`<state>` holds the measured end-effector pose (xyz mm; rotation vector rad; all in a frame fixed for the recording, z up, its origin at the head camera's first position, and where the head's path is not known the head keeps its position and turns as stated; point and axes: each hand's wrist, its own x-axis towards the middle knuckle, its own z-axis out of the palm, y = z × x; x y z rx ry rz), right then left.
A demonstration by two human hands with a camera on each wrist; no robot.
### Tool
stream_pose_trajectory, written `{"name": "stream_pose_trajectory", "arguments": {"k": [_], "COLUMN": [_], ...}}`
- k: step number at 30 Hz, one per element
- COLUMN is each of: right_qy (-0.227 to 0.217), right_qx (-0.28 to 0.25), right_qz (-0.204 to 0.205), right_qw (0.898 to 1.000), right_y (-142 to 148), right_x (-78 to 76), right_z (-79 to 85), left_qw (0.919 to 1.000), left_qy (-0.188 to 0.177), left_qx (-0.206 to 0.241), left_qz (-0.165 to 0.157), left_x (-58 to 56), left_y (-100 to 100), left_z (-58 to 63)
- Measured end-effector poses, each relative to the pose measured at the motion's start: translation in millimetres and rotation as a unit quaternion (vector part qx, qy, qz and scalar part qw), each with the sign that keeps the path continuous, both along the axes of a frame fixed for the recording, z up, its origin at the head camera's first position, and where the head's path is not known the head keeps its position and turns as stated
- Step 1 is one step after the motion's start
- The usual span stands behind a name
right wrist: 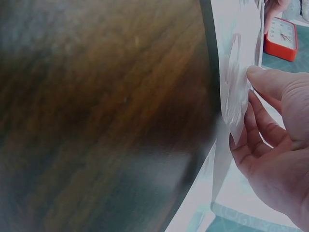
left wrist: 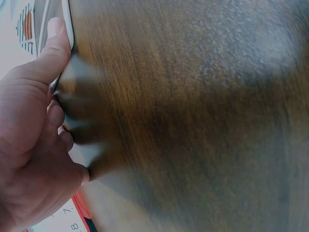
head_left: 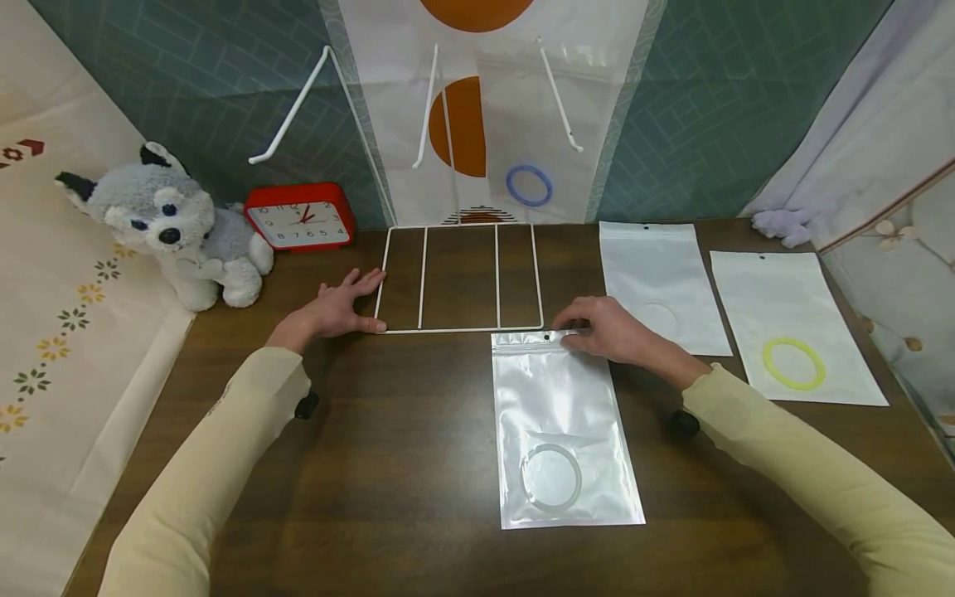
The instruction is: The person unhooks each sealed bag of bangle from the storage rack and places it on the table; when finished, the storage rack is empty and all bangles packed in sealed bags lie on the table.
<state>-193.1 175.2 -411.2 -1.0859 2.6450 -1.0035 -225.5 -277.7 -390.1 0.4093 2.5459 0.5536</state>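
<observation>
Right hand pinching the top edge of the silver pouch; left hand with fingers apart, touching the wire rack
The pouch stretches toward the person from the pinch, its punched hole just left of the fingers; best to grip only the rim, hole uncovered, the left hand pressing lightly on the rack beyond

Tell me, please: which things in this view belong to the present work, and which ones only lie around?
Seem to belong to the work:
- wire rack, touched by the left hand
- silver bag, pinched by the right hand
- probably the two white bags on the right
- probably the blue ring behind the rack

Seem just lying about:
- toy dog
- red clock
- small purple thing at far right
</observation>
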Motion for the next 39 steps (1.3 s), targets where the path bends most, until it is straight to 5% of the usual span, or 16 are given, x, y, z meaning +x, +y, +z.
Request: {"name": "stream_pose_trajectory", "arguments": {"k": [14, 19, 29, 39], "right_qy": [0.015, 0.055, -0.005, -0.039], "right_qx": [-0.027, -0.034, -0.092, -0.179], "right_qz": [-0.028, -0.068, -0.200, -0.206], "right_qw": [0.999, 0.996, 0.975, 0.961], "right_y": [9.2, 21.9, 38.9, 37.8], "right_x": [-7.1, -19.1, -45.6, -64.5], "right_z": [11.8, 35.0, 96.5, 127.4], "left_qw": [1.0000, 1.0000, 1.0000, 0.9999], "left_qy": [-0.004, -0.002, -0.003, -0.003], "left_qx": [-0.003, -0.004, 0.000, -0.008], "left_qz": [0.005, 0.004, 0.006, 0.007], "left_x": [1.2, 1.3, 1.9, 1.6], "left_y": [1.8, 1.4, 0.6, 0.9], "left_z": [0.7, -0.5, 2.1, 1.4]}}
